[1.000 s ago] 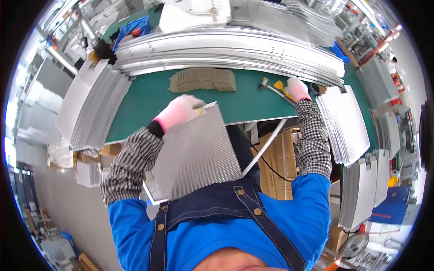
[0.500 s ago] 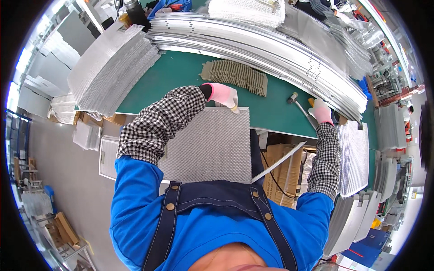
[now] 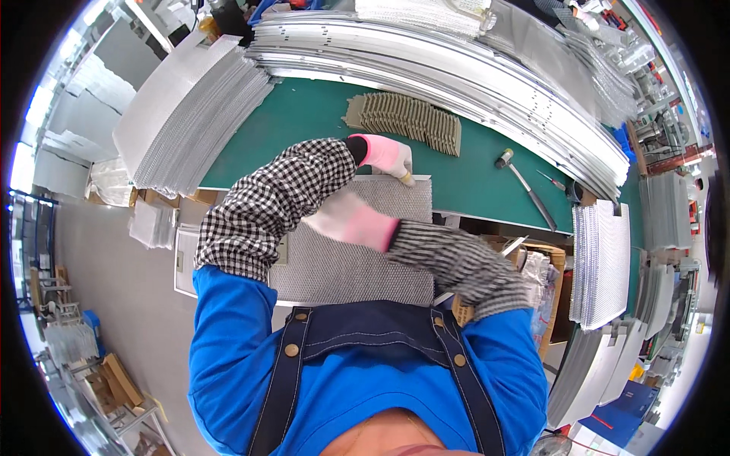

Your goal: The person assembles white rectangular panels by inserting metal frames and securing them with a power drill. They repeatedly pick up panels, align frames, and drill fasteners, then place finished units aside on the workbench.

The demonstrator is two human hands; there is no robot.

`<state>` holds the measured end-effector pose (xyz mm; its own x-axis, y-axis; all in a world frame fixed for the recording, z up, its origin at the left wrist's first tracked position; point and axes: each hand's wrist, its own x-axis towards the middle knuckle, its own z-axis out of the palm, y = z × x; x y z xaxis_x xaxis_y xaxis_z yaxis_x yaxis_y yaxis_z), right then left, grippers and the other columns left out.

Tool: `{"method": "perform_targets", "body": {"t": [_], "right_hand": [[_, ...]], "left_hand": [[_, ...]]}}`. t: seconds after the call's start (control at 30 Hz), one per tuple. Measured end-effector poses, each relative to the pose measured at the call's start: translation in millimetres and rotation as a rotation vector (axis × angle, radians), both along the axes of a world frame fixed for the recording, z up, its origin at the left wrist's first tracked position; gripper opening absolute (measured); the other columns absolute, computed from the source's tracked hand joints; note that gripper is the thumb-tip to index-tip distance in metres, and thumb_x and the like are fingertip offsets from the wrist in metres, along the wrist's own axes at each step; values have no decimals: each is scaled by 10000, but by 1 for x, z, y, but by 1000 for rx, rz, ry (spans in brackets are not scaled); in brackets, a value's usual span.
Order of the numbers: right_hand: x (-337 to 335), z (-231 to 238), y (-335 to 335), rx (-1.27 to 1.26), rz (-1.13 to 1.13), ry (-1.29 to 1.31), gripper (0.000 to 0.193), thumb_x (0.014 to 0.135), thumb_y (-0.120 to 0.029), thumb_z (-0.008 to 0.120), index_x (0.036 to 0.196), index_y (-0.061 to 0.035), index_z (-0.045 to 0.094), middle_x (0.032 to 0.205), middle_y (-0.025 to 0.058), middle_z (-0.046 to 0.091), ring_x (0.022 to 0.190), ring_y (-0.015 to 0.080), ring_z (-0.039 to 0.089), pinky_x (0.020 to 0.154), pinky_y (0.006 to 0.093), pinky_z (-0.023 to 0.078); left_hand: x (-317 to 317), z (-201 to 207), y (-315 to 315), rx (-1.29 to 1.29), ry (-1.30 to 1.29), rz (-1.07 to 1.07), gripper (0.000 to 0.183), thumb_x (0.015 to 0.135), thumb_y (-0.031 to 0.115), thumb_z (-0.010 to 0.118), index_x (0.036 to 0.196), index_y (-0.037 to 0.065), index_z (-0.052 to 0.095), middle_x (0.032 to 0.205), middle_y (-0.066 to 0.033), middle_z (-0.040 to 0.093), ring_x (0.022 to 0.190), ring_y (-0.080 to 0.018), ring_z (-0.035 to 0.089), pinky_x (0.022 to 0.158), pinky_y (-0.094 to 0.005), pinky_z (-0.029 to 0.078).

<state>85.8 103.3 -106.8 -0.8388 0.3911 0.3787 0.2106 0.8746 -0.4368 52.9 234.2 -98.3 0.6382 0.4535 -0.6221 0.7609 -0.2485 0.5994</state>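
Note:
A silver mesh panel (image 3: 357,266) with a thin metal frame edge lies in front of my body, its far edge at the green table (image 3: 487,190). My left hand (image 3: 389,159), in a pink and white glove, is closed over that far edge near the right corner. Over the panel's middle is my right hand (image 3: 351,220), gloved alike and reaching across to the left. Motion smears its fingers, so whether it holds anything cannot be made out. A hammer (image 3: 526,188) lies on the table to the right, beside a thin screwdriver (image 3: 553,181).
Brownish corrugated pieces (image 3: 407,121) stand in a row on the table. Long metal profiles (image 3: 456,83) are piled behind them. Mesh sheets (image 3: 198,121) are stacked at the left, more panels (image 3: 601,266) at the right. An open cardboard box (image 3: 551,296) sits below the table edge.
My right hand has left the tools at the table's right and swung left over the panel. My left hand remains on the far edge. The slanting metal strip is now mostly hidden by my right arm.

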Motion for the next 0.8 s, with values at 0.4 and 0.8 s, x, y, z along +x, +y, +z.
{"method": "perform_targets", "body": {"t": [0.4,0.8], "right_hand": [[164,34,0,135,-490,-765,416,1025,-199,482,1436,-262,484,933,87,621,819,274,698,652,417,585],[315,61,9,218,-766,-976,488,1042,-145,477,1506,-270,392,902,107,628,783,285,705,600,398,598]], "left_hand": [[10,19,-15,139,-98,-110,425,930,400,648,1145,46,743,1021,-164,751,945,-315,702,849,-411,529],[-11,14,-75,502,-240,73,324,1021,269,520,1282,143,665,1097,-179,723,1014,-390,676,907,-460,533]]}}
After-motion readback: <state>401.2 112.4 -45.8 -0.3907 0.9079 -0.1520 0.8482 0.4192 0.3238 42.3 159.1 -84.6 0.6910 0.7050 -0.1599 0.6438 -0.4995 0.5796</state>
